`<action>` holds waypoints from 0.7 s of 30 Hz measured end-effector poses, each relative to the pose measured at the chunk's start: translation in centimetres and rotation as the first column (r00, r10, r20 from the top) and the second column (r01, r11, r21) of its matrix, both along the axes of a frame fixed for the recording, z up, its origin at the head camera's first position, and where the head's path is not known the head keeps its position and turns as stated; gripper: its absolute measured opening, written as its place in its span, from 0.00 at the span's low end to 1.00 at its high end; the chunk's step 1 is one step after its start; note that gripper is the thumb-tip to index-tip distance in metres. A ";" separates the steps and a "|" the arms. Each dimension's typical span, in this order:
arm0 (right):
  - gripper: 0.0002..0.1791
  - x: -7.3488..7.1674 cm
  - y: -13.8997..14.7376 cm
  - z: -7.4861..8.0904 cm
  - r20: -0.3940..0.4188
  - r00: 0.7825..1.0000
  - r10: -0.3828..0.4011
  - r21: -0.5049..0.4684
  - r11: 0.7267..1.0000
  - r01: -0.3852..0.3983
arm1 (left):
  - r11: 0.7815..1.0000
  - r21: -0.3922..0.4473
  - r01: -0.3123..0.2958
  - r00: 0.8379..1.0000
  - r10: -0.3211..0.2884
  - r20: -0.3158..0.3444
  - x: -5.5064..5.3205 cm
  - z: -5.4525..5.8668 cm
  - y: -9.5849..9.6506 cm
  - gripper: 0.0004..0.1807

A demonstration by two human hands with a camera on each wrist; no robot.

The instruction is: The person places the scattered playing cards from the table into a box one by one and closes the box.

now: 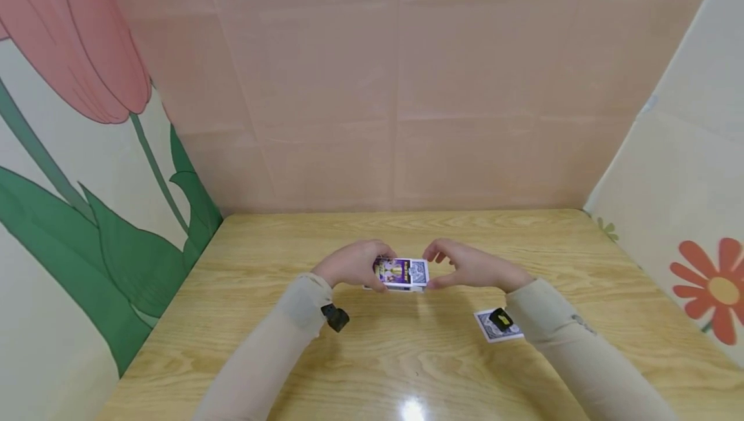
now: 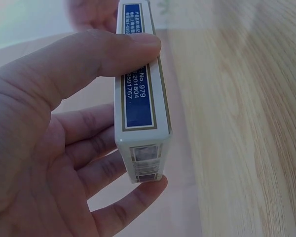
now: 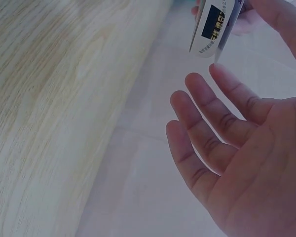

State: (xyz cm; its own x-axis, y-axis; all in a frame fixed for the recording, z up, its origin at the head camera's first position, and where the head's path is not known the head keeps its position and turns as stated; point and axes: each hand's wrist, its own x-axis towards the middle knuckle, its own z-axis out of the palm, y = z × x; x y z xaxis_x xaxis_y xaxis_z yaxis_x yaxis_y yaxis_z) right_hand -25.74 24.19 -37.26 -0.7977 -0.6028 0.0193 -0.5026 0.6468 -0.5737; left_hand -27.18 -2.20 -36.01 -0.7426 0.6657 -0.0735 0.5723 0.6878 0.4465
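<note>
My left hand (image 1: 356,265) grips a playing-card box (image 1: 394,271) by its left part. In the left wrist view the thumb lies over a narrow side with blue printed panels, and the fingers spread beneath. Seen from the head, the top carries a purple picture, with a blue-and-white patterned area at its right end. My right hand (image 1: 467,266) is at that end, thumb and index finger near its two corners. In the right wrist view its fingers (image 3: 200,143) are spread and gently bent, with one fingertip close to the box's corner; the thumb tip is out of frame.
A blue-backed playing card (image 1: 487,330) lies on the wooden table (image 1: 383,356), partly hidden by the right wrist camera (image 1: 501,319) and sleeve. Another small camera (image 1: 335,317) hangs at the left wrist. A pinkish cloth wall (image 1: 395,85) stands behind, with flower-printed panels at both sides.
</note>
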 end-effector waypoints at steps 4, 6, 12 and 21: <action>0.28 -0.1 -0.1 -0.1 -0.011 1.000 0.006 0.007 1.000 -0.006 | 1.000 0.001 0.006 1.000 -0.006 -0.006 -0.1 -0.1 0.0 0.33; 0.29 -0.2 -0.3 -0.2 -0.011 1.000 0.007 0.007 1.000 -0.007 | 1.000 -0.002 0.007 1.000 -0.007 -0.008 -0.1 -0.2 0.0 0.33; 0.28 -0.2 -0.7 -0.3 -0.006 1.000 0.011 0.004 1.000 -0.011 | 1.000 -0.008 0.009 1.000 -0.009 -0.010 -0.2 -0.3 0.0 0.33; 0.28 -0.3 -1.3 -0.5 -0.007 1.000 0.025 0.000 1.000 -0.025 | 1.000 -0.008 0.011 1.000 -0.010 0.003 -0.1 -0.5 0.1 0.33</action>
State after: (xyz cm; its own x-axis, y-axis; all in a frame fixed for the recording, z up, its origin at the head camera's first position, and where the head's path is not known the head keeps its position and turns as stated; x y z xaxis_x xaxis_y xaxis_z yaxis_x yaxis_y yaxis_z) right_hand -25.99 22.93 -37.74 -0.7823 -0.6224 0.0248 -0.5225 0.6341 -0.5699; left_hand -27.31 -2.14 -36.47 -0.7354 0.6728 -0.0813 0.5782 0.6855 0.4425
